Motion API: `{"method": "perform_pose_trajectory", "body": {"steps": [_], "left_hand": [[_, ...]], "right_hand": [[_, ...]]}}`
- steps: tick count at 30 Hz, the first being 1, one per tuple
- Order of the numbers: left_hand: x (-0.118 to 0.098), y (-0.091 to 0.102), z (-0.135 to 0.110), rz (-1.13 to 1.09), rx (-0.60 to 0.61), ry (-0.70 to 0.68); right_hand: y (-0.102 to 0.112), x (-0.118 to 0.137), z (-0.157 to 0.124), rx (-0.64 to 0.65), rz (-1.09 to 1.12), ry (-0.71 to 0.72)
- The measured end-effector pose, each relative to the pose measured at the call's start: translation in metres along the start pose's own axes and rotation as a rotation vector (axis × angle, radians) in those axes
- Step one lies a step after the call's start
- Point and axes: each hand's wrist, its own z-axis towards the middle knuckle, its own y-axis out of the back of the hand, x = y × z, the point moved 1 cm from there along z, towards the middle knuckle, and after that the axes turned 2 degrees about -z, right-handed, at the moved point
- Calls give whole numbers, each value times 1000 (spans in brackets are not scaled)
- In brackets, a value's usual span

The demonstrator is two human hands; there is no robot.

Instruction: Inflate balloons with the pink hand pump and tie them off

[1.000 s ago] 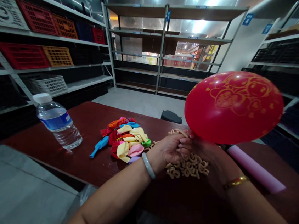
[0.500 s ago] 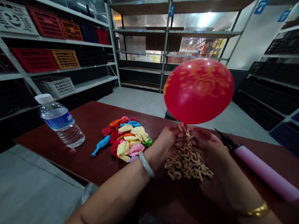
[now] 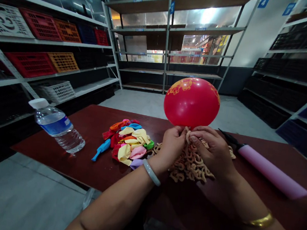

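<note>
A round, inflated red balloon (image 3: 191,104) with yellow printing stands above my hands, its neck pointing down. My left hand (image 3: 171,142) is closed in a pinch at the neck. My right hand (image 3: 212,147) pinches at the same spot from the other side, thumb and forefinger together. Between the fingertips shows a small beige curved piece (image 3: 188,136); the neck itself is mostly hidden. Right below both hands lies a heap of beige hook- and ring-shaped pieces (image 3: 189,168), partly covered by them.
Left of my hands lies a pile of uninflated coloured balloons (image 3: 128,141). A water bottle (image 3: 59,125) stands farther left on the dark red table (image 3: 82,169). A pink hand pump (image 3: 271,171) lies at the right. Shelves with crates (image 3: 35,64) stand beyond.
The balloon has come lower and slightly left, looks smaller and has turned, its printing shifting toward the top. My right hand has moved left, closer against the left one at the neck.
</note>
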Motion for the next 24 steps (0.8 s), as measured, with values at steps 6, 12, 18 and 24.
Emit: {"method": "perform_pose_trajectory", "body": {"steps": [6,12,18,24], "left_hand": [[0,-1,-3,243,4,-97],[-4,1,-5,450,30,-184],[-12,4,-10,783,100,-260],[-9,2,-8,788,163,-262]], "right_hand": [[-1,-7,-5,-97,48,-144],[-2,-9,-6,-81,5,-211],[-7,-16,-8,2,300,-598],[0,-21,-6,85,295,-673]]}}
